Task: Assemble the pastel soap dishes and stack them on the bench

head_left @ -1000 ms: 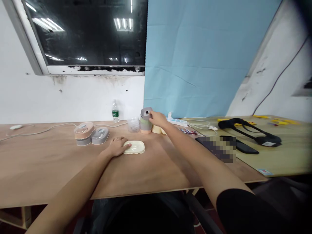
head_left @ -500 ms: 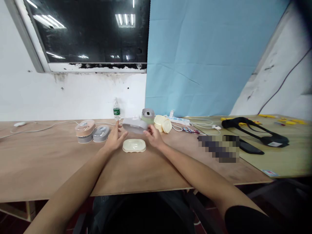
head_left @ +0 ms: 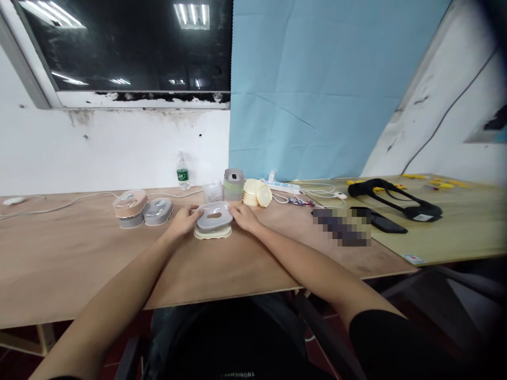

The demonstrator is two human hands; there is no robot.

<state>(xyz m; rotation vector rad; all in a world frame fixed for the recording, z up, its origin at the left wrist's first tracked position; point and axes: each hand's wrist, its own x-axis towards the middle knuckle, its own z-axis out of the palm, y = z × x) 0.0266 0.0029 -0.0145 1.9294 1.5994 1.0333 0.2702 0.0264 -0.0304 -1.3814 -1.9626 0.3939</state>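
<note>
Between my two hands is a grey plastic cover [head_left: 224, 215] with rounded corners and a dark oval hole in its top. My left hand [head_left: 185, 219] grips its left end, and my right hand [head_left: 244, 217] grips the right end. The cover is tilted, its top facing me. Right under it on the table lies a shallow cream plastic tray [head_left: 214, 235] with a wavy rim, of which only the front part shows. Whether cover and tray touch, I cannot tell.
Left stand a peach box [head_left: 130, 202] stacked on a grey one and another grey box [head_left: 157, 212]. Behind are a water bottle [head_left: 182, 171], clear plastic pieces [head_left: 213, 191], stacked grey-green covers [head_left: 233, 186] and cream trays [head_left: 250, 193]. A power strip [head_left: 283, 187] and black strap-like device [head_left: 396, 200] lie right.
The grey cover has come down and nearer, over the cream tray, and its top with the hole now shows. My left fingers have closed on its end. The view has shifted slightly.
</note>
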